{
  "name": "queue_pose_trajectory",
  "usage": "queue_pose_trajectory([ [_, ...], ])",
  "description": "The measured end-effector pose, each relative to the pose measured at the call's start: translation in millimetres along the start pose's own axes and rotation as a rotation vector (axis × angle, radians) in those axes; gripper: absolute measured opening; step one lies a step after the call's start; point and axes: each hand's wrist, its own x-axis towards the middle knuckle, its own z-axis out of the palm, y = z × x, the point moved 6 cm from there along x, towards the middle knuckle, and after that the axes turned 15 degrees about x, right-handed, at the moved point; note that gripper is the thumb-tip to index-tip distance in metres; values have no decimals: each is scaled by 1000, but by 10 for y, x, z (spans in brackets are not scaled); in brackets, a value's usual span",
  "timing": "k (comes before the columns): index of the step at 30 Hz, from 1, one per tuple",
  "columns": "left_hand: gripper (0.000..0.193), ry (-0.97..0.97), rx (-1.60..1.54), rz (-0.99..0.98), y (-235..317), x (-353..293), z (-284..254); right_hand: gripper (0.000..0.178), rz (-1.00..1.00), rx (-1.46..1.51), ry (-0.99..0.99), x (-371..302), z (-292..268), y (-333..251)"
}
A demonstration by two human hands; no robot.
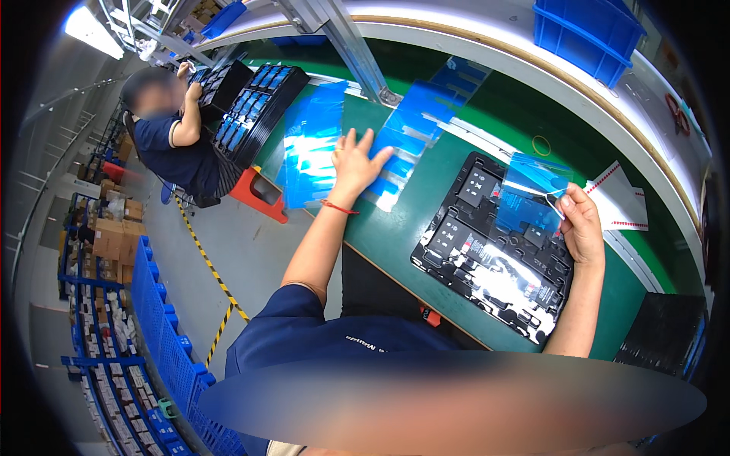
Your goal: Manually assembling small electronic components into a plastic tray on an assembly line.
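My left hand (356, 163) lies with fingers spread at the edge of a strip of blue film sheets (418, 114) on the green work table (372, 232). Left of it is another spread of shiny blue film (313, 144). My right hand (583, 226) pinches the edge of a clear blue film piece (534, 178) between thumb and fingers. That piece hangs over the far right part of a black moulded tray (494, 262). Flat black battery packs (454, 237) sit in the tray's pockets, and glare hides part of its near side.
A white sheet with a red-marked edge (620, 199) lies beyond my right hand. Stacked black trays (255, 114) stand at the left, where a co-worker (171, 129) handles parts. Blue bins (585, 38) are on the shelf above. A red-orange stool (258, 194) stands beside the table.
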Motion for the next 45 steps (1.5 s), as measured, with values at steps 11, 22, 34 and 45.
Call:
queue_pose_trajectory([
  [11,35,132,30,118,178,-98,5,19,8,19,4,7,62,-18],
  [22,58,12,-1172,-93,77,59,-399,19,11,15,-43,19,44,1],
  [34,67,128,-855,-565,-1889,-48,46,20,3,15,-21,34,52,3],
  [45,62,-5,51,-537,-1410,-125,-169,19,-7,13,-10,18,58,-10],
])
